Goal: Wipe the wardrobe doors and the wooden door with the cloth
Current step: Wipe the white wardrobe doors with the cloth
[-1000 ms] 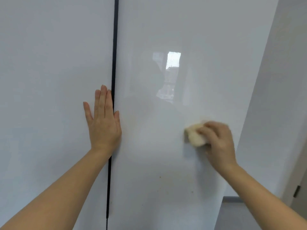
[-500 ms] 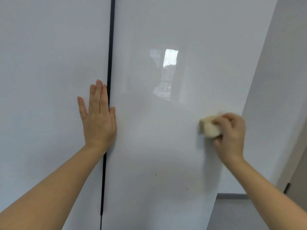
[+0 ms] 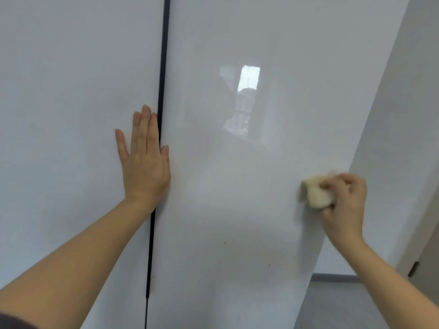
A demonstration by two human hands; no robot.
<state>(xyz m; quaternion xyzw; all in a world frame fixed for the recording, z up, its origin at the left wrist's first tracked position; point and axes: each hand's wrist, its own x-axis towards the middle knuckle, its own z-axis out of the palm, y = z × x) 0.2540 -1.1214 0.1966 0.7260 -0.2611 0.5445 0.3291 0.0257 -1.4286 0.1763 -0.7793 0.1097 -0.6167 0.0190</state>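
Note:
Two glossy white wardrobe doors fill the view, split by a dark vertical gap (image 3: 161, 91). My left hand (image 3: 145, 160) lies flat with straight fingers on the left door (image 3: 71, 115), its thumb side just over the gap. My right hand (image 3: 344, 200) grips a bunched cream cloth (image 3: 317, 194) and presses it against the right door (image 3: 237, 186), close to that door's right edge. A few small yellowish specks (image 3: 224, 243) dot the right door lower down. The wooden door itself is not clearly in view.
A plain white wall (image 3: 403, 138) runs along the right of the wardrobe, with a grey skirting strip (image 3: 332, 277) at its foot. A door frame edge with a dark hinge (image 3: 414, 268) shows at the far right.
My right hand has swept the cloth rightward across the right door, from its middle to near its right edge. My left hand has stayed flat by the gap.

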